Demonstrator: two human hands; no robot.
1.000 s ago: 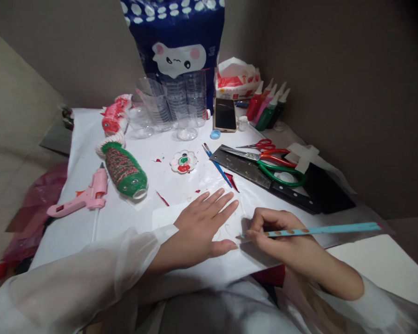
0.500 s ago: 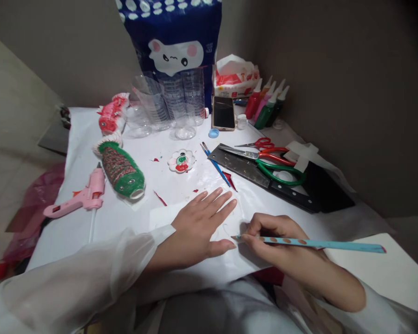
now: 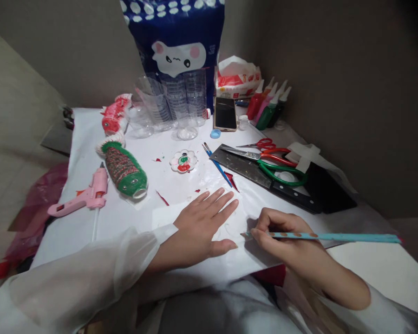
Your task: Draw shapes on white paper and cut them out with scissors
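My left hand (image 3: pixel 200 227) lies flat, fingers spread, pressing down a white sheet of paper (image 3: pixel 167 185) near the table's front edge. My right hand (image 3: pixel 282 236) grips a long light-blue pencil (image 3: pixel 330 237) with brown dots, its tip touching the paper just right of my left thumb. Faint drawn curves show on the paper between the two hands. Both arms wear sheer white sleeves.
A green bottle fish (image 3: pixel 124 169), red bottle fish (image 3: pixel 114 114) and pink glue gun (image 3: pixel 83 197) lie at left. Behind stand clear cups (image 3: pixel 174 104), phone (image 3: pixel 225 114), tissue box (image 3: pixel 237 79), paint bottles (image 3: pixel 268 109). Paint palette (image 3: pixel 183 162), brushes (image 3: pixel 216 163), scissors (image 3: pixel 275 163), ruler (image 3: pixel 264 178) sit mid-right.
The pencil's tip has shifted slightly right along the paper and its far end has swung. My left hand stays pressed flat in place.
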